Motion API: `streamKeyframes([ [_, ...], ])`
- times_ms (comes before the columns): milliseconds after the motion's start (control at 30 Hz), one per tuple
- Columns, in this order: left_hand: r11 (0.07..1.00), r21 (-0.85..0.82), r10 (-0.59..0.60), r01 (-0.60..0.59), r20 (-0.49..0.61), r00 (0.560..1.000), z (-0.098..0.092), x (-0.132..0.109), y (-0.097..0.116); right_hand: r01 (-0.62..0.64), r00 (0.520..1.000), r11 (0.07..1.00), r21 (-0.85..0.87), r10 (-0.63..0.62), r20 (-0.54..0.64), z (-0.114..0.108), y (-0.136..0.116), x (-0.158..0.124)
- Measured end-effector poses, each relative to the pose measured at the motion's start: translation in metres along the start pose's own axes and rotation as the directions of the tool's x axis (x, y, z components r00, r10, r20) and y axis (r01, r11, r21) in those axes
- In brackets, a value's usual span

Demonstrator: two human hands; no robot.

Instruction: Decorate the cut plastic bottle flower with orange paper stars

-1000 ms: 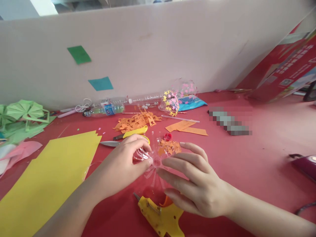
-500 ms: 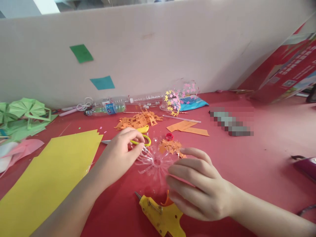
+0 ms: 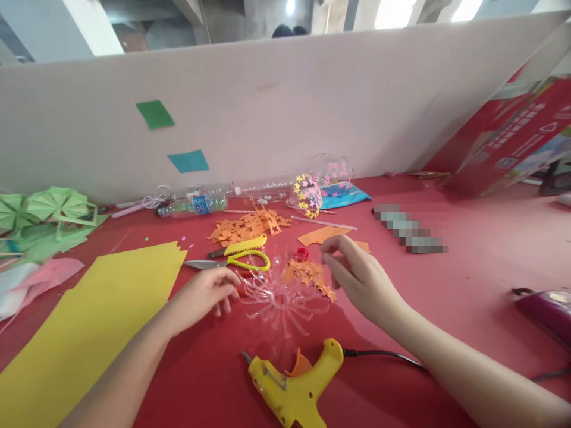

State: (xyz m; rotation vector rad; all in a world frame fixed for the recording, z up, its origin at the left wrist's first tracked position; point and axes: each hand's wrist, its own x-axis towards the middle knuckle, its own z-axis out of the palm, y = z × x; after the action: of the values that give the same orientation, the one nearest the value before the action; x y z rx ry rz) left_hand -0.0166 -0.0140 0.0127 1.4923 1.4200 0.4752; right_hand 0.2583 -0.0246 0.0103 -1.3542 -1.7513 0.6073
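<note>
A clear plastic bottle piece (image 3: 279, 297), cut into splayed strips, lies on the red table (image 3: 468, 267). My left hand (image 3: 203, 294) rests to its left, fingers loosely spread, with the fingertips at the strips' edge. My right hand (image 3: 357, 273) hovers to its right, fingers stretched toward a small pile of orange paper stars (image 3: 310, 273) beside the plastic piece. Neither hand holds anything that I can see. A yellow glue gun (image 3: 294, 386) lies nearer me, its cord running off right.
Yellow-handled scissors (image 3: 241, 261) and a yellow cutter (image 3: 243, 245) lie behind the plastic piece, with a red cap (image 3: 302, 254) and orange scraps (image 3: 247, 224). A yellow sheet (image 3: 84, 321) sits left, green folded paper (image 3: 40, 217) far left. Bottles (image 3: 191, 206) and star-covered plastic (image 3: 307, 193) line the white partition (image 3: 285, 95).
Both hands have let go of the clear plastic piece. My left hand dropped to the table at its left; my right hand moved up and away toward the orange stars. The view tilted up.
</note>
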Motion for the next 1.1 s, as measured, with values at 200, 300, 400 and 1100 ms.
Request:
streamKeyframes([
  [200, 0.989, -0.14, -0.032, 0.056, 0.166, 0.986, 0.038, 0.0, -0.004, -0.326, 0.905, 0.917, 0.23, 0.233, 0.356, 0.011, 0.007, 0.001],
  [300, 0.982, -0.188, 0.013, 0.009, 0.115, 0.993, 0.05, 0.006, -0.006, -0.416, 0.872, 0.854, 0.311, 0.278, 0.404, 0.016, 0.003, 0.001],
  [400, 0.987, -0.158, 0.019, -0.002, 0.111, 0.994, 0.058, 0.009, -0.01, -0.471, 0.854, 0.798, 0.375, 0.307, 0.421, 0.017, -0.003, 0.002],
  [1100, 0.862, -0.425, 0.189, -0.276, -0.235, 0.953, 0.065, 0.005, 0.011, -0.001, 0.992, 0.899, 0.438, -0.054, 0.113, 0.005, -0.031, -0.018],
])
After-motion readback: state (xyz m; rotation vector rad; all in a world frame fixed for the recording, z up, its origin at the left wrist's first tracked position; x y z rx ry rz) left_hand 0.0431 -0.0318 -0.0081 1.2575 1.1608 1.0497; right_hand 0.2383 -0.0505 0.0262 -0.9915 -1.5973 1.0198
